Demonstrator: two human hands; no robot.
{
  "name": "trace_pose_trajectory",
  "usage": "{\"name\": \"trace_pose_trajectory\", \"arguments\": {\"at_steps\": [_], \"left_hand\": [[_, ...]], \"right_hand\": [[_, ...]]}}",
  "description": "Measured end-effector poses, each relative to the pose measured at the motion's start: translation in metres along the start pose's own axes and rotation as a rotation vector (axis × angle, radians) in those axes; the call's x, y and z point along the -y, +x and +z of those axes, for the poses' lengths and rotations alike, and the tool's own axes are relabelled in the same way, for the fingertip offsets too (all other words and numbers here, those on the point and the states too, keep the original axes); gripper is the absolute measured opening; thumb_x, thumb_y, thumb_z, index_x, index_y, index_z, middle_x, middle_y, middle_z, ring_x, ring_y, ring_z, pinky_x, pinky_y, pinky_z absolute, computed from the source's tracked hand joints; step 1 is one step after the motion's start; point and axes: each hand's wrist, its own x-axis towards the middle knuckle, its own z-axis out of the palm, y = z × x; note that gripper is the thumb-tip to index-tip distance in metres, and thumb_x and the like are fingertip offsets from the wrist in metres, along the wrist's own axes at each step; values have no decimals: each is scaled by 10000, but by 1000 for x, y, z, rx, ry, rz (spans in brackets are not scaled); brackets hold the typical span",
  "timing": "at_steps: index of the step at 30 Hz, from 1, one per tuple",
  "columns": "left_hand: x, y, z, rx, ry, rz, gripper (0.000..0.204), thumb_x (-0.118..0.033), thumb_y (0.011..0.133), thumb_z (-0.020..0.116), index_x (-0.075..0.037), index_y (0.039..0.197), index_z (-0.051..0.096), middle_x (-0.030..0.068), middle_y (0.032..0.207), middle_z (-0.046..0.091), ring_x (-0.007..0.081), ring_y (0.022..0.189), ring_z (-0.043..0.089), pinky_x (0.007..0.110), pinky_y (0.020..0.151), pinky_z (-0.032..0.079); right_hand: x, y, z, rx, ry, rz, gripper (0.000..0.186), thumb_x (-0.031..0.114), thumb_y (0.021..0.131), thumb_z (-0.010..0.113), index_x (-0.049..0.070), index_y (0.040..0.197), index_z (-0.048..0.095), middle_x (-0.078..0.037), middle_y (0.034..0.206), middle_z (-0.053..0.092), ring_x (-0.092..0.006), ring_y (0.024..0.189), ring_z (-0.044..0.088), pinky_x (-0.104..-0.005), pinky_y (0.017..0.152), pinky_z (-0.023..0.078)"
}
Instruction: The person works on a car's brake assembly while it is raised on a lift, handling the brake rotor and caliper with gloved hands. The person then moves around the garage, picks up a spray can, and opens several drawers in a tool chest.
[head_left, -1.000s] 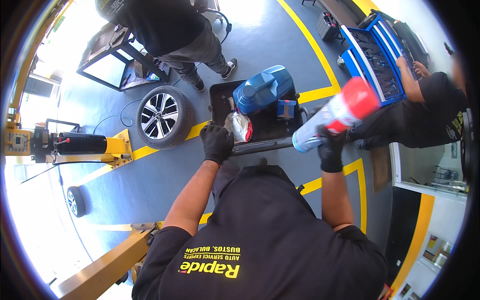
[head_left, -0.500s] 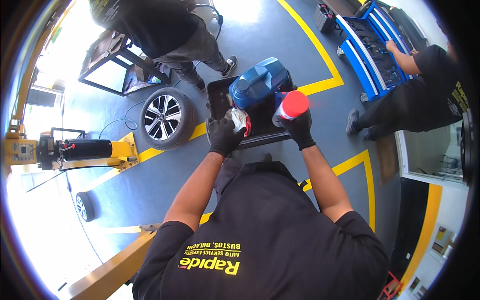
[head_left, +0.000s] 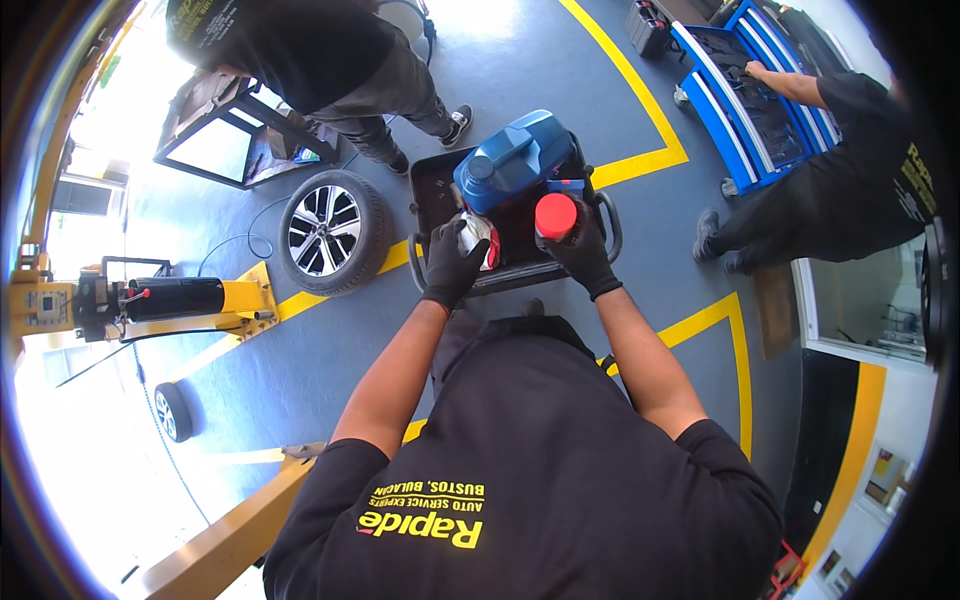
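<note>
My right hand (head_left: pixel 582 256), in a black glove, is wrapped round a can with a red cap (head_left: pixel 555 215), held cap up over the right side of a black tray (head_left: pixel 520 268). My left hand (head_left: pixel 452 264), gloved alike, grips a crumpled silver-and-red packet (head_left: pixel 480 240) at the tray's near left. Its fingertips lie on the packet's upper part. Beyond both hands a large blue jug (head_left: pixel 515 160) lies across the tray. A small blue item (head_left: pixel 566 186) shows beside the jug, partly hidden behind the can.
A wheel with tyre (head_left: pixel 335 232) stands left of the tray, near a yellow lift post arm (head_left: pixel 245 308). One person (head_left: pixel 320 60) stands beyond at a black metal stand (head_left: pixel 235 135). Another person (head_left: pixel 850 180) reaches into a blue tool cabinet (head_left: pixel 745 110) at right.
The red-capped can has moved left and stands more upright to my view. My left hand has closed further onto the packet. At the cabinet, the person's arm has shifted.
</note>
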Motion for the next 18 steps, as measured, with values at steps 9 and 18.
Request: {"name": "trace_pose_trajectory", "arguments": {"at_steps": [9, 18], "left_hand": [[-103, -17, -66, -279, 55, 295, 895, -452, 966, 711, 5, 1623, 310, 345, 1672, 240, 523, 1547, 263, 594, 1232, 259], [-206, 4, -67, -381, 528, 734, 746, -246, 959, 643, -20, 1611, 359, 325, 1656, 255, 554, 1528, 286, 642, 1222, 279]], "right_hand": [[92, -5, -36, 84, -233, -416, 344, 40, 966, 699, -12, 1291, 599, -200, 1260, 677, -362, 1142, 677, -470, 1086, 503], [116, 61, -38, 29, 714, 516, 469, 252, 1152, 339, -25, 1047, 702, -88, 1049, 741, -154, 980, 696, -315, 895, 543]]}}
